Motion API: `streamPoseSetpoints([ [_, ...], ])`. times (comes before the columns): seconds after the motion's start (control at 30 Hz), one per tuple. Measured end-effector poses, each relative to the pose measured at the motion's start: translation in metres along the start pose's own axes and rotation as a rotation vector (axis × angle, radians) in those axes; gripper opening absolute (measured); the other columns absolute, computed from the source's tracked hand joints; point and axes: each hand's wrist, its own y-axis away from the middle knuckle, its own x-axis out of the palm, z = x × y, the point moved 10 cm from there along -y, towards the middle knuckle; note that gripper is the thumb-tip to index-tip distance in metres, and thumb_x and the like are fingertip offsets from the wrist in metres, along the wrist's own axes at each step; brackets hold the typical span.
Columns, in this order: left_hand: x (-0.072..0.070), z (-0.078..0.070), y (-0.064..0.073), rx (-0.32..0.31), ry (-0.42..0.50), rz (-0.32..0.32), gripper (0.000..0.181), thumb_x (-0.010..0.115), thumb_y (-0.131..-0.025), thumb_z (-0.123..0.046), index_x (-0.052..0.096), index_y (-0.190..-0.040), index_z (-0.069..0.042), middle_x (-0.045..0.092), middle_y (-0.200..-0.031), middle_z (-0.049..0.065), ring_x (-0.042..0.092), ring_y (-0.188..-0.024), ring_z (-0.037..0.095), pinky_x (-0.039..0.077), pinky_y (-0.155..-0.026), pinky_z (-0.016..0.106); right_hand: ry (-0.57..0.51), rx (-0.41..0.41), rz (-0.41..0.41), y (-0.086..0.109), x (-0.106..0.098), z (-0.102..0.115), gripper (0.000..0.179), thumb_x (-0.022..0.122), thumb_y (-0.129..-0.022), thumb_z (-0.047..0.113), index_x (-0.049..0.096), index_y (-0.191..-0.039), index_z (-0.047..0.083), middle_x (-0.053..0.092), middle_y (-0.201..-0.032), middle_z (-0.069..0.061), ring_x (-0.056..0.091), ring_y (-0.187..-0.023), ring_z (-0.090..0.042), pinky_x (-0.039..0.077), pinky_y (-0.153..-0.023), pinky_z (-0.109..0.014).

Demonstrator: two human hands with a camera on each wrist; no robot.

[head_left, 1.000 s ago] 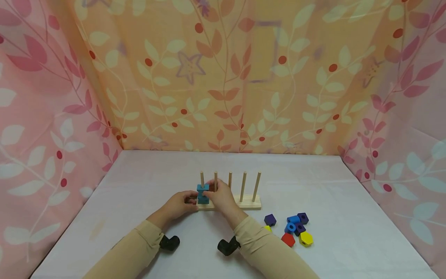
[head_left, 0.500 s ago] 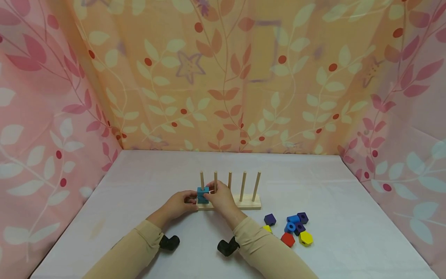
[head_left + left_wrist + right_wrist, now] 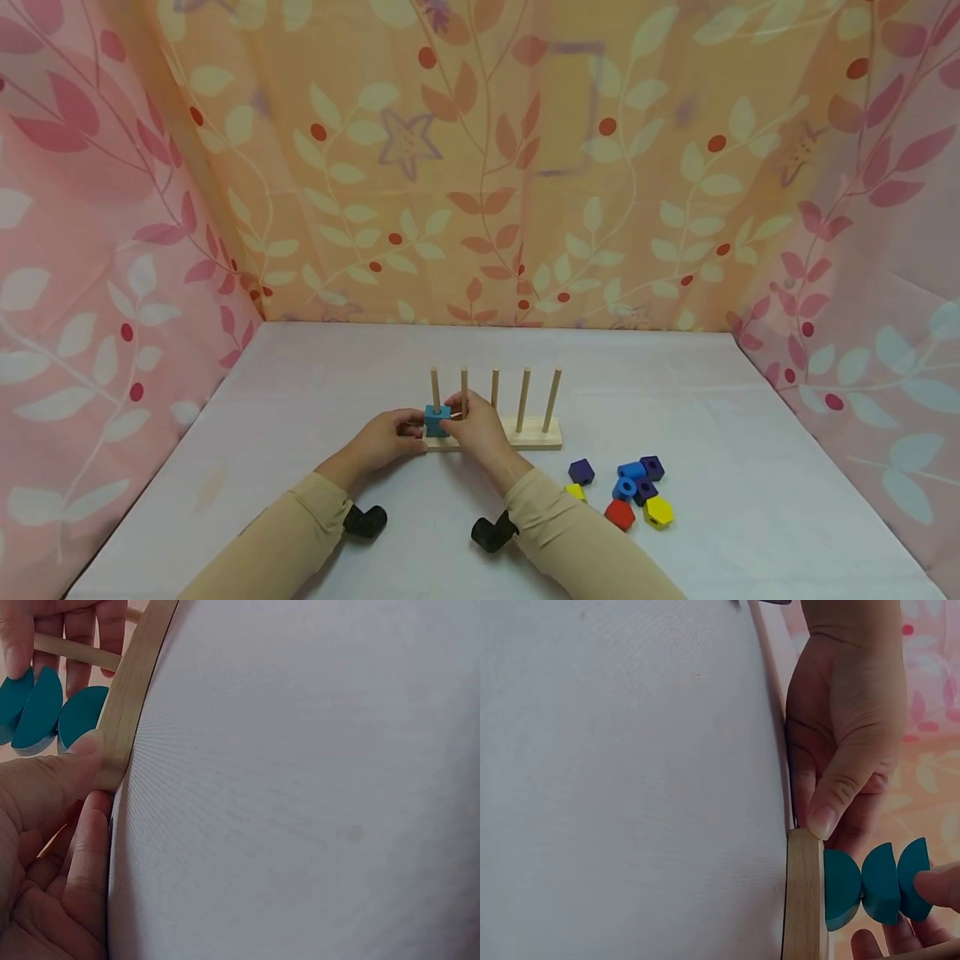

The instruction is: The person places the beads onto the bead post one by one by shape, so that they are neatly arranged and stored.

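A wooden peg stand with several upright pegs is near the middle of the table. Three teal half-round blocks are threaded on its leftmost peg, seen sideways in both wrist views. My left hand grips the left end of the base, with the thumb on top at the lowest block. My right hand pinches the uppermost teal block between thumb and fingers, and covers part of the stand in the head view. Above the blocks, the bare peg top sticks up.
Right of the stand lie loose beads: purple, blue, red and yellow. Another yellow bead is partly hidden by the right sleeve. Black wrist devices sit low on both arms. Patterned curtains surround the table.
The top teal block has slid down the leftmost peg, and the gaps in the stack have narrowed. My right hand has lowered slightly with it; the left hand stays at the base.
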Motion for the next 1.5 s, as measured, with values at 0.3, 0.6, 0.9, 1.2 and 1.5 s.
streamPoseSetpoints([
  [0.3, 0.000, -0.003, 0.003, -0.013, -0.019, -0.012, 0.044, 0.074, -0.076, -0.014, 0.060, -0.118, -0.011, 0.063, -0.098, -0.001, 0.057, -0.090, 0.013, 0.046, -0.079, 0.031, 0.018, -0.052, 0.029, 0.006, -0.007, 0.004, 0.033, 0.067, -0.082, 0.011, 0.057, -0.113, 0.004, 0.063, -0.107, -0.009, 0.059, -0.099, -0.025, 0.045, -0.085, -0.040],
  [0.6, -0.001, -0.002, 0.002, -0.031, -0.029, -0.034, 0.044, 0.074, -0.075, -0.013, 0.061, -0.117, -0.011, 0.063, -0.097, -0.001, 0.057, -0.088, 0.012, 0.046, -0.078, 0.031, 0.002, -0.131, 0.044, 0.017, -0.019, 0.014, 0.042, 0.064, -0.084, 0.009, 0.053, -0.124, 0.003, 0.059, -0.118, -0.016, 0.057, -0.106, -0.032, 0.043, -0.090, -0.043],
  [0.9, -0.001, -0.002, 0.003, -0.049, -0.020, -0.037, 0.044, 0.073, -0.076, -0.010, 0.059, -0.118, -0.010, 0.062, -0.093, -0.001, 0.056, -0.088, 0.012, 0.045, -0.077, 0.029, -0.083, -0.141, 0.107, 0.025, -0.032, 0.013, 0.046, 0.063, -0.085, 0.006, 0.049, -0.128, -0.001, 0.055, -0.122, -0.019, 0.053, -0.113, -0.031, 0.043, -0.092, -0.038],
  [1.2, 0.000, 0.001, 0.001, -0.046, -0.015, -0.027, 0.044, 0.073, -0.076, -0.012, 0.059, -0.119, -0.010, 0.062, -0.093, -0.001, 0.055, -0.088, 0.013, 0.045, -0.077, 0.029, -0.096, -0.128, 0.130, 0.039, -0.057, 0.014, 0.036, 0.061, -0.086, 0.004, 0.056, -0.122, 0.001, 0.058, -0.118, -0.018, 0.057, -0.106, -0.030, 0.047, -0.085, -0.032],
  [1.5, -0.001, 0.002, 0.001, -0.046, -0.017, -0.038, 0.044, 0.074, -0.076, -0.011, 0.060, -0.117, -0.010, 0.062, -0.091, -0.001, 0.055, -0.087, 0.013, 0.044, -0.077, 0.030, -0.009, -0.120, 0.122, 0.051, -0.108, 0.012, 0.032, 0.063, -0.085, 0.004, 0.059, -0.116, 0.004, 0.061, -0.114, -0.014, 0.058, -0.105, -0.030, 0.047, -0.084, -0.030],
])
